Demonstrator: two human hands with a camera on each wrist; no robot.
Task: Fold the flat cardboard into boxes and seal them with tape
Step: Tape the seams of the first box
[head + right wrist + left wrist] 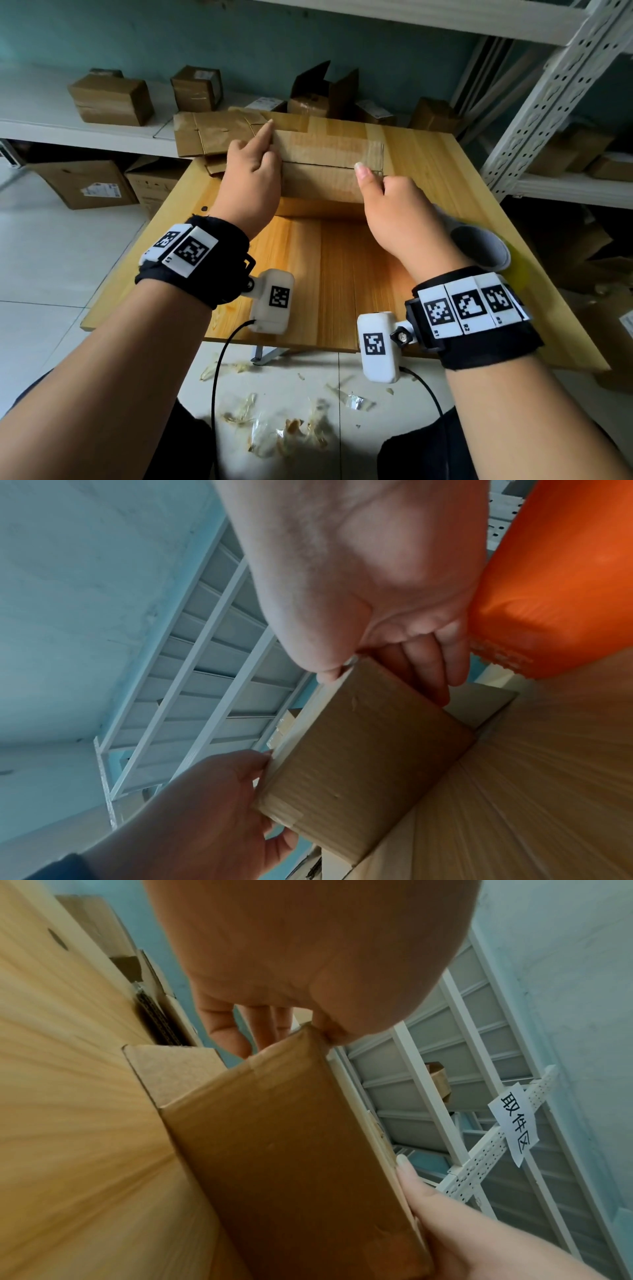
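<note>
A folded brown cardboard box [318, 168] stands on the wooden table [342, 274], its top flaps closed along a centre seam. Clear tape [371, 154] shines across the right part of its top. My left hand [253, 171] grips the left end, thumb on top and index finger stretched along the far edge. At the right end my right hand [380, 192] holds it, thumb pressed on the seam and fingers curled down the side. The left wrist view shows the box [291, 1150] side on, and the right wrist view shows its near face [359, 764]. A tape roll [479, 250] lies by my right wrist.
Flat cardboard sheets [212, 137] are stacked at the table's back left. Sealed and open boxes [113, 99] sit on the white shelf behind. A perforated metal rack [548, 96] rises at the right. Tape scraps [284, 431] litter the floor near my knees.
</note>
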